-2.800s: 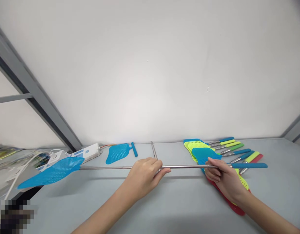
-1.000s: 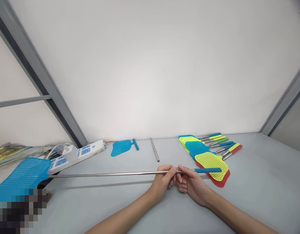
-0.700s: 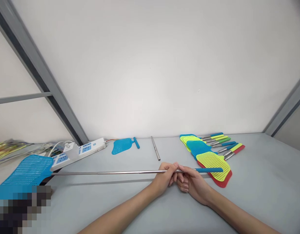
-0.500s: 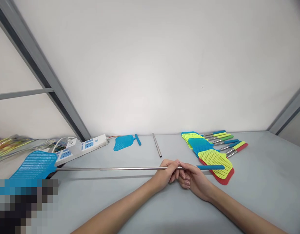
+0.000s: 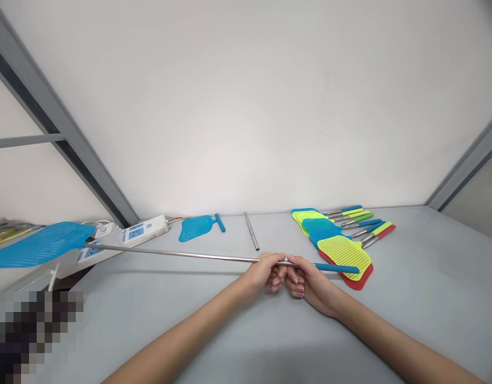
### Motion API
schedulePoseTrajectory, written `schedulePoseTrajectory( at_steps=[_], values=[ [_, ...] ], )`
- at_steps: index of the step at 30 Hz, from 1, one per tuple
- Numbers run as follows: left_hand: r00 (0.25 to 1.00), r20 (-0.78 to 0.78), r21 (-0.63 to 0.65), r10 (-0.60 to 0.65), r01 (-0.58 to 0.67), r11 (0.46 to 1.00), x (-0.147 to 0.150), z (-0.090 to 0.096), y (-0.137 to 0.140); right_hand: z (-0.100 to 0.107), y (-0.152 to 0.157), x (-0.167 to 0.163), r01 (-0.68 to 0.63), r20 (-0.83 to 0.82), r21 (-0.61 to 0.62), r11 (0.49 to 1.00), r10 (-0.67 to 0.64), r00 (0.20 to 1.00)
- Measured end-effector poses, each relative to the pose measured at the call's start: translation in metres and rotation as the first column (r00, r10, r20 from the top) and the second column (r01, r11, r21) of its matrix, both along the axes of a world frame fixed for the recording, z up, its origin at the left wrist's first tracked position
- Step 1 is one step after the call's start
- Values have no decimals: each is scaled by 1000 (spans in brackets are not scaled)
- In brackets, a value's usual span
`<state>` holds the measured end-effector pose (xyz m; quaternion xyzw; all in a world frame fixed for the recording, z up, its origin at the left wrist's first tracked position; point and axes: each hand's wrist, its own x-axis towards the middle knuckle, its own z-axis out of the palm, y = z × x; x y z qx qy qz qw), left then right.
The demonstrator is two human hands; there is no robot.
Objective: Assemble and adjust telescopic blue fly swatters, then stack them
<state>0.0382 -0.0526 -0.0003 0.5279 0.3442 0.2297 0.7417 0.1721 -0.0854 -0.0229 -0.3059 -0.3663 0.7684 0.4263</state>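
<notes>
A blue telescopic fly swatter [image 5: 190, 255] is stretched long across the view, above the grey table. Its perforated blue head is at the far left and its blue grip points right. My left hand [image 5: 265, 273] is closed round the metal rod near the middle. Just beside it, my right hand [image 5: 307, 282] pinches the rod close to the blue grip. The grip's end passes in front of a pile of yellow, blue, green and red fly swatters [image 5: 344, 253], which lie collapsed and overlapping on the right.
Toward the wall lie a loose blue swatter head [image 5: 195, 228], a short blue grip [image 5: 219, 223] and a bare metal rod [image 5: 251, 231]. A white power strip [image 5: 145, 231] with a plug and cables sits at the left. Metal frame posts [image 5: 469, 160] flank the table [image 5: 421, 288].
The swatter has tilted, its head end rising and its head turning more edge-on. My hands have shifted slightly left in the view and a little apart. The whole view has shifted slightly.
</notes>
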Motion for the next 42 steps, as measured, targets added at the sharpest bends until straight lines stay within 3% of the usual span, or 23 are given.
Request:
schedulePoseTrajectory(
  at_steps=[8, 12, 16, 23, 42],
  values=[
    [1000, -11, -291, -24, 20, 957, -2, 22, 0, 9, 4, 7, 49, 65, 41, 998, -51, 997],
    [997, 56, -514, -51, 72, 855, -3, 32, 2, 12, 5, 10, 63, 73, 69, 996, -68, 995],
    [994, 98, -598, -39, 90, 796, -6, 36, 3, 12, 5, 13, 65, 101, 143, 988, -80, 992],
    [988, 152, -666, -34, 128, 735, -10, 39, 5, 15, 3, 15, 59, 122, 204, 977, -85, 989],
    [996, 92, -637, -6, 63, 768, -13, 48, 4, 14, 5, 26, 72, 126, 235, 969, -104, 987]
  ],
)
